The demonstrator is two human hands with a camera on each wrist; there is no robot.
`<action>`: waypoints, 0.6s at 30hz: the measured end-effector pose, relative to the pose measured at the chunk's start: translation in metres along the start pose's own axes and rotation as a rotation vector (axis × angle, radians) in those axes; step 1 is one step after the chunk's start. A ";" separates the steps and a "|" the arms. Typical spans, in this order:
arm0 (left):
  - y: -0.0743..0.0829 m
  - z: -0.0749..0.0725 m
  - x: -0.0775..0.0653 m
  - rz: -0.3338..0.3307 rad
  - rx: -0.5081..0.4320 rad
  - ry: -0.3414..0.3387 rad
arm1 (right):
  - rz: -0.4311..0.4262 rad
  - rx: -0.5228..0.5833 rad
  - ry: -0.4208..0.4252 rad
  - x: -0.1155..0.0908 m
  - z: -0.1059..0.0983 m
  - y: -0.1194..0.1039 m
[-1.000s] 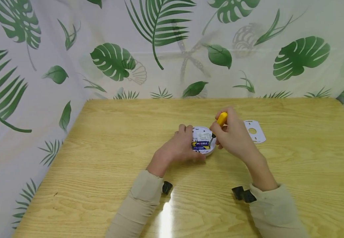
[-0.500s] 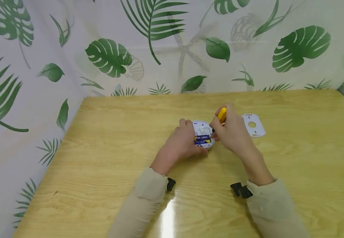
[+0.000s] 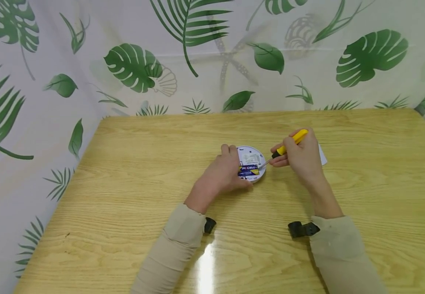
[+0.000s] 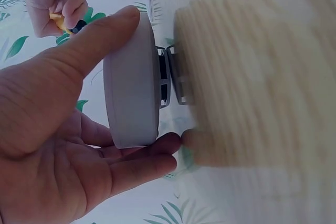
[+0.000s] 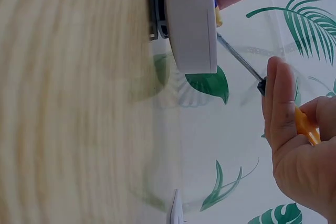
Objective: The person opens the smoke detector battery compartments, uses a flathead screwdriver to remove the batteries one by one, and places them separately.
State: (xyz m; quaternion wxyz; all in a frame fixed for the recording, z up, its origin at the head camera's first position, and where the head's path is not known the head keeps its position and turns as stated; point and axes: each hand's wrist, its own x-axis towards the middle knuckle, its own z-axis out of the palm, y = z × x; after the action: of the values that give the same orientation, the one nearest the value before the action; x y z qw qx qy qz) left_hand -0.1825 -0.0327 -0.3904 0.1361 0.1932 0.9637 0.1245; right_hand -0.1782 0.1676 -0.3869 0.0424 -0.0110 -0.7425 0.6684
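Note:
My left hand [image 3: 219, 171] grips a round white smoke alarm [image 3: 250, 157] by its edge, thumb on the near side and fingers round the far side. Its back faces up, showing two blue and yellow batteries [image 3: 248, 168] side by side in their bay. In the left wrist view, the alarm's vented underside faces the tabletop. My right hand [image 3: 302, 157] holds a yellow and black screwdriver [image 3: 299, 136] at a slant. The metal shaft [image 5: 239, 56] points down to the left, its tip at the right end of the batteries.
A flat white mounting plate [image 3: 322, 155] lies on the wooden table [image 3: 142, 171], mostly hidden behind my right hand. A leaf-patterned cloth [image 3: 205, 94] hangs behind the table and along its left side. Black camera mounts [image 3: 302, 229] sit at both wrists.
My right hand has moved right, and the screwdriver has tipped from steep to a lower slant. It now covers most of the mounting plate. My left hand keeps its grip on the smoke alarm.

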 end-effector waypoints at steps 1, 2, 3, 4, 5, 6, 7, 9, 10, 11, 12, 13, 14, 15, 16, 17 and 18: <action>0.000 0.000 0.000 0.001 -0.001 0.000 | 0.003 0.009 0.001 0.000 -0.001 0.000; 0.000 0.000 0.000 -0.003 -0.007 -0.001 | 0.007 0.018 0.003 0.001 -0.001 0.001; 0.000 0.000 -0.001 -0.008 -0.013 -0.004 | 0.012 0.028 0.006 0.001 -0.002 0.001; 0.000 0.000 -0.001 -0.014 -0.022 -0.007 | 0.017 0.039 0.007 0.002 -0.003 0.002; 0.000 0.000 -0.001 -0.022 -0.033 -0.010 | 0.023 0.049 0.009 0.002 -0.003 0.002; 0.000 0.000 -0.001 -0.030 -0.045 -0.012 | 0.032 0.058 0.013 0.002 -0.004 0.002; -0.001 0.000 -0.001 -0.038 -0.055 -0.014 | 0.040 0.063 0.014 0.003 -0.004 0.002; -0.001 -0.001 -0.001 -0.050 -0.072 -0.017 | 0.050 0.061 0.016 0.003 -0.005 0.001; -0.001 -0.001 -0.001 -0.055 -0.074 -0.017 | 0.053 0.059 0.018 0.003 -0.005 0.000; -0.001 -0.001 -0.001 -0.058 -0.075 -0.016 | 0.054 0.054 0.021 0.003 -0.006 0.000; -0.001 -0.001 -0.002 -0.060 -0.072 -0.015 | 0.054 0.048 0.024 0.003 -0.005 -0.001; -0.001 -0.001 -0.002 -0.062 -0.067 -0.012 | 0.051 0.039 0.027 0.003 -0.005 -0.002; -0.001 -0.001 -0.002 -0.063 -0.063 -0.010 | 0.047 0.029 0.031 0.003 -0.005 -0.003; -0.001 -0.001 -0.003 -0.064 -0.063 -0.006 | 0.043 0.019 0.038 0.003 -0.004 -0.004; -0.001 -0.001 -0.003 -0.065 -0.059 -0.003 | 0.039 0.010 0.045 0.003 -0.004 -0.005; 0.000 0.000 -0.004 -0.065 -0.057 -0.001 | 0.034 -0.001 0.053 0.003 -0.004 -0.005; 0.000 0.000 -0.004 -0.064 -0.053 -0.002 | 0.030 -0.010 0.063 0.002 -0.004 -0.006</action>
State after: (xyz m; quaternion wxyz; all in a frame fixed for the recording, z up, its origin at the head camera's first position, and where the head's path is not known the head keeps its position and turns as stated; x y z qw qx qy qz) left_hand -0.1786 -0.0347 -0.3894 0.1458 0.1587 0.9656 0.1453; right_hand -0.1801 0.1710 -0.3804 0.0558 -0.0433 -0.7438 0.6647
